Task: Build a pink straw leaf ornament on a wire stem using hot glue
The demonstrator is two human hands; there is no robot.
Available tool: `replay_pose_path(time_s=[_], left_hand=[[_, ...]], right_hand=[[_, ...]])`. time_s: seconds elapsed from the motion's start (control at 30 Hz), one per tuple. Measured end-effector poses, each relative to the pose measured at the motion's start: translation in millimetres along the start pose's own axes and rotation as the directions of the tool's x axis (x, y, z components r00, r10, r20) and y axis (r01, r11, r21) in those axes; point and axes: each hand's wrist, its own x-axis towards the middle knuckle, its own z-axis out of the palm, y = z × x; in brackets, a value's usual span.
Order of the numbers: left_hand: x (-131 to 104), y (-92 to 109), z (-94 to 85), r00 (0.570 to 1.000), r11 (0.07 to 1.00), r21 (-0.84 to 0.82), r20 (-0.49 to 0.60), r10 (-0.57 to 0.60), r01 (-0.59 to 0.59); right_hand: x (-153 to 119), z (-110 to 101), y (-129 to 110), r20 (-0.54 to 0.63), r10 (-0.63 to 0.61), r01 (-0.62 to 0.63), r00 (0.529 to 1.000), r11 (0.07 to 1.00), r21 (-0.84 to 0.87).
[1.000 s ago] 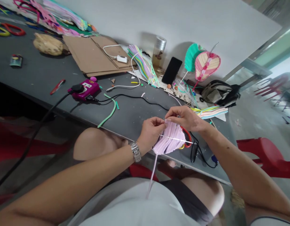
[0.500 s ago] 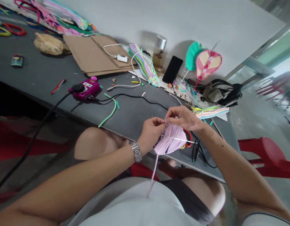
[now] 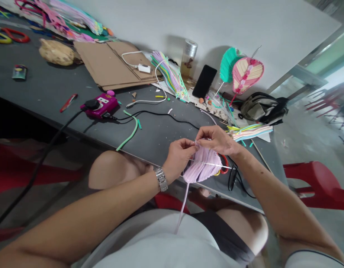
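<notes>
Pinched closed at the far edge of a lilac pipe-cleaner fan (image 3: 203,167) are my left hand (image 3: 181,153) and my right hand (image 3: 215,139), their fingertips almost meeting. The fan is made of strands packed side by side, with a thin shiny stick across it. From its near end a lilac pipe cleaner (image 3: 184,203) hangs toward my lap. My fingers partly cover the edge they grip. Scissors with red and yellow handles (image 3: 224,164) lie partly hidden under the fan, beside a black cord (image 3: 241,178).
A purple power adapter (image 3: 103,106) and a bent green pipe cleaner (image 3: 129,136) lie to the left on the grey table (image 3: 157,130). Behind are cardboard sheets (image 3: 105,67), a bundle of pipe cleaners (image 3: 172,78), a phone (image 3: 204,81), a pink fan (image 3: 247,76) and a bag (image 3: 262,106).
</notes>
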Motion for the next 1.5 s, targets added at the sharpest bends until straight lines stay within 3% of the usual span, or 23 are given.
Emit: replay_pose_path(time_s=[0.23, 0.5, 0.87, 1.0, 1.1, 1.23, 1.4, 1.5], left_hand=[[1, 2, 0.8, 1.0, 1.0, 0.004, -0.006, -0.029, 0.029], [2, 3, 1.1, 0.999, 1.0, 0.017, -0.022, -0.024, 0.024], [1, 1, -8.6, 0.996, 0.996, -0.004, -0.026, -0.086, 0.086], [-3, 2, -18.2, 0.992, 0.991, 0.033, -0.016, -0.129, 0.13], [-4, 4, -22.9, 0.992, 0.99, 0.061, -0.006, -0.124, 0.124], [0, 2, -28.2, 0.99, 0.988, 0.071, -0.003, -0.138, 0.138], [5, -2, -31.3, 0.977, 0.977, 0.022, -0.022, -0.21, 0.211], [7, 3, -30.4, 0.975, 0.975, -0.011, 0.001, -0.221, 0.221]], right_hand=[[2, 0, -2, 0.019, 0.024, -0.025, 1.0, 0.998, 0.051], [4, 6, -1, -0.036, -0.009, 0.01, 0.999, 0.999, 0.033], [4, 15, 6, -0.199, -0.044, 0.043, 0.979, 0.999, -0.006], [-14, 19, 19, -0.35, -0.095, 0.052, 0.932, 0.99, -0.129], [-46, 37, 31, -0.495, -0.171, -0.03, 0.852, 0.927, -0.373], [-98, 82, 39, -0.529, -0.329, -0.074, 0.782, 0.795, -0.602], [-124, 138, 39, -0.272, -0.396, 0.066, 0.877, 0.661, -0.748], [-112, 150, 42, -0.305, -0.444, 0.046, 0.843, 0.623, -0.781]])
